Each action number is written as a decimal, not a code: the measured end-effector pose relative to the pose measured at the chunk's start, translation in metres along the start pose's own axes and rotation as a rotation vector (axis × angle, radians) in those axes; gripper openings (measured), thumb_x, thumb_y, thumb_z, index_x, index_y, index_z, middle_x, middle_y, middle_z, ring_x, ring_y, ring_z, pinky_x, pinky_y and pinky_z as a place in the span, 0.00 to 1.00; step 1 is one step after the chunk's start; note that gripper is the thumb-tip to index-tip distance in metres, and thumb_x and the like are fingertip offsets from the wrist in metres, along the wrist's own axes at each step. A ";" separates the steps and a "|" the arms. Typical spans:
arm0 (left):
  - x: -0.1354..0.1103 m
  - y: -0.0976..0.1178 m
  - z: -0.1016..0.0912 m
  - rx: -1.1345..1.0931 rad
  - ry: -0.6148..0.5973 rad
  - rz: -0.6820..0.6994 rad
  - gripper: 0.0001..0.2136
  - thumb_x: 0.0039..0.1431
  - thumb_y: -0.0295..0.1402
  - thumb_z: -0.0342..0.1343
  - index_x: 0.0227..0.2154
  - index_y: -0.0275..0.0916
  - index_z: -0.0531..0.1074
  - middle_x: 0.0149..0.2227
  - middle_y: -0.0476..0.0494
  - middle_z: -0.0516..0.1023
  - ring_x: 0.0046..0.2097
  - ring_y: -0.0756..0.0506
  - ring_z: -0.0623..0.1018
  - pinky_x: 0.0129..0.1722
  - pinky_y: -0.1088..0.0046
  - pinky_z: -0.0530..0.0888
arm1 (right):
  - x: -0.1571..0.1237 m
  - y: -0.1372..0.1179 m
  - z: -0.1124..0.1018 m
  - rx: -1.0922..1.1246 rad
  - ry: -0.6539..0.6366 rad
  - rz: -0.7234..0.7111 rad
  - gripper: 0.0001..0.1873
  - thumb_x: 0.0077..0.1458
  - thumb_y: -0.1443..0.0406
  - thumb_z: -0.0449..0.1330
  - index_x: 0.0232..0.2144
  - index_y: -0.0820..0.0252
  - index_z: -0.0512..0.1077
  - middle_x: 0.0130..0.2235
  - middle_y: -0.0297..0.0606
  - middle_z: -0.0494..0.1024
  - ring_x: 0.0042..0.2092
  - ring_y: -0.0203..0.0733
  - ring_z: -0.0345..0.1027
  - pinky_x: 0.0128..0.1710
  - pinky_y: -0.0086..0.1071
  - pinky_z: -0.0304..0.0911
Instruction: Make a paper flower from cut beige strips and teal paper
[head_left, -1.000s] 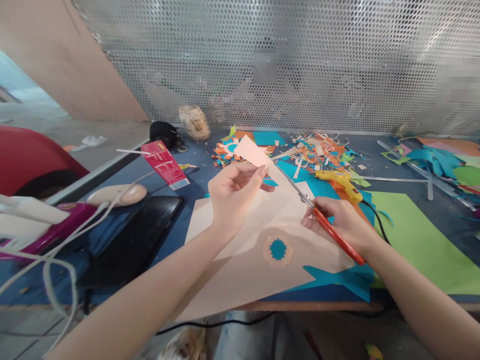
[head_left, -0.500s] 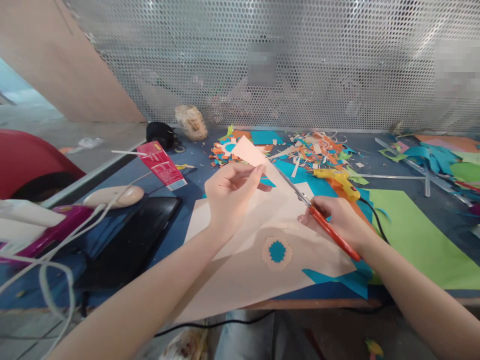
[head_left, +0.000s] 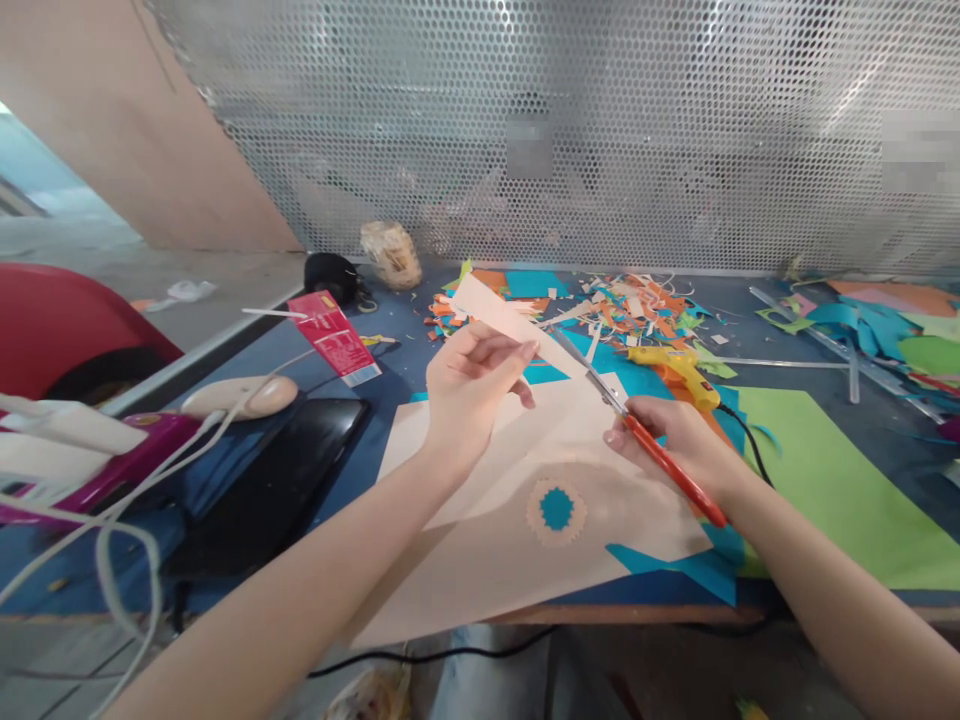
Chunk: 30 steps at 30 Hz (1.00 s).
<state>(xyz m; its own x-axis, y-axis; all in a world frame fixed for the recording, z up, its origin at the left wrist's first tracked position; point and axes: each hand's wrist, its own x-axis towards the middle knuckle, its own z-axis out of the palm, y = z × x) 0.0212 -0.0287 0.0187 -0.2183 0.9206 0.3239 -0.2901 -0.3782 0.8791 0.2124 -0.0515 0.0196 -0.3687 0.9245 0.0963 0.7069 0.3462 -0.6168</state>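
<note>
Between thumb and fingers, my left hand [head_left: 480, 385] pinches a pale strip of paper [head_left: 499, 312], held up above the table. My right hand [head_left: 671, 440] is closed round the red handles of a pair of scissors [head_left: 660, 460]. The metal blades point up and left, at the strip's right edge. Below both hands lie large pale paper sheets [head_left: 480, 570]. On them rests a scalloped paper ring [head_left: 556, 510] with a blue centre. A blue paper offcut [head_left: 675, 568] lies near the front edge.
Paper scraps [head_left: 637, 305] are heaped at the back. A yellow glue gun [head_left: 675, 372] and green paper [head_left: 832, 470] lie at right. On the left are a black phone [head_left: 277, 490], a computer mouse [head_left: 240, 397], a red drink carton [head_left: 334, 338] and a purple power strip [head_left: 161, 440] with white cables.
The scissor blades have spread apart along the strip's edge. The strip has tilted slightly in my left hand. The whole view has shifted a little.
</note>
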 end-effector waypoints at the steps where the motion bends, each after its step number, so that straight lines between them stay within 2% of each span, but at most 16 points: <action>1: 0.001 0.000 0.000 -0.011 -0.004 -0.003 0.09 0.39 0.28 0.63 0.25 0.37 0.69 0.25 0.51 0.74 0.23 0.53 0.71 0.13 0.81 0.67 | 0.000 -0.001 -0.001 0.003 -0.004 -0.001 0.20 0.49 0.50 0.54 0.20 0.60 0.65 0.21 0.32 0.64 0.25 0.34 0.56 0.23 0.27 0.51; 7: 0.004 -0.002 -0.003 -0.030 0.028 0.017 0.11 0.37 0.28 0.64 0.26 0.37 0.70 0.26 0.49 0.74 0.27 0.52 0.73 0.16 0.81 0.67 | 0.000 -0.003 -0.003 0.012 -0.043 0.037 0.22 0.48 0.47 0.52 0.21 0.60 0.63 0.22 0.31 0.62 0.25 0.34 0.55 0.23 0.28 0.51; 16: 0.008 -0.001 -0.005 -0.027 0.041 0.098 0.09 0.39 0.27 0.63 0.26 0.38 0.71 0.25 0.49 0.75 0.26 0.52 0.73 0.17 0.80 0.66 | -0.001 -0.001 -0.003 0.010 -0.061 0.021 0.21 0.50 0.48 0.52 0.21 0.60 0.62 0.22 0.31 0.61 0.25 0.33 0.55 0.23 0.28 0.50; 30: 0.008 0.001 -0.004 -0.002 0.054 0.107 0.08 0.40 0.28 0.63 0.26 0.38 0.70 0.24 0.50 0.74 0.24 0.53 0.71 0.18 0.79 0.65 | -0.002 -0.001 -0.003 -0.010 -0.073 0.040 0.20 0.49 0.49 0.53 0.22 0.60 0.63 0.23 0.31 0.64 0.26 0.35 0.57 0.24 0.28 0.51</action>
<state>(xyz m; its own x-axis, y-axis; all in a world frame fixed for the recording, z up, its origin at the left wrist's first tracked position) 0.0152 -0.0225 0.0206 -0.2976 0.8684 0.3967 -0.2639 -0.4741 0.8400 0.2143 -0.0527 0.0221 -0.3828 0.9237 0.0141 0.7280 0.3111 -0.6109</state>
